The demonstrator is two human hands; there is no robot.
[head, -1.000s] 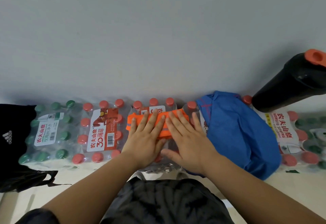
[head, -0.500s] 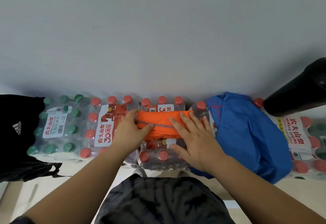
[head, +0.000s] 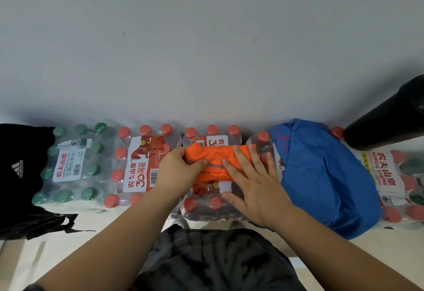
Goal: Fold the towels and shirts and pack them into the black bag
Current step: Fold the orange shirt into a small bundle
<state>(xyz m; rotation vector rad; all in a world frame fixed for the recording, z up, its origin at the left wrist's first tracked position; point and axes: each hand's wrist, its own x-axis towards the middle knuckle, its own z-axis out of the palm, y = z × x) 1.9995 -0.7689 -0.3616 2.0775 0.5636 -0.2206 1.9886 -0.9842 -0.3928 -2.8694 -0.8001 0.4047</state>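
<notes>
Upper half of the frame: plain grey wall (head: pixel 206 49).

Across the middle, against the wall's foot, a row of shrink-wrapped water-bottle packs: green-capped pack (head: pixel 71 164) left of centre, red-capped packs (head: pixel 137 164) from there to the right edge.

Right of centre: crumpled blue shirt (head: pixel 321 176), draped over the bottle tops and hanging down the near side of the packs.

Far left edge: black bag (head: pixel 16 176) with a white Adidas logo, touching the green-capped pack.

Upper right edge: a black cylinder (head: pixel 390 118), tilted, its lower end above the red caps.

Centre of the frame: orange garment (head: pixel 215 155) with a grey stripe, folded into a narrow band, lying on top of the red-capped bottles, well apart from the bag.

On its left end, left hand (head: pixel 176 171), thumb curled over the cloth, pinching the fold.

On its right half, right hand (head: pixel 254 185), fingers straight and spread, pressing flat on the cloth, gripping nothing.
</notes>
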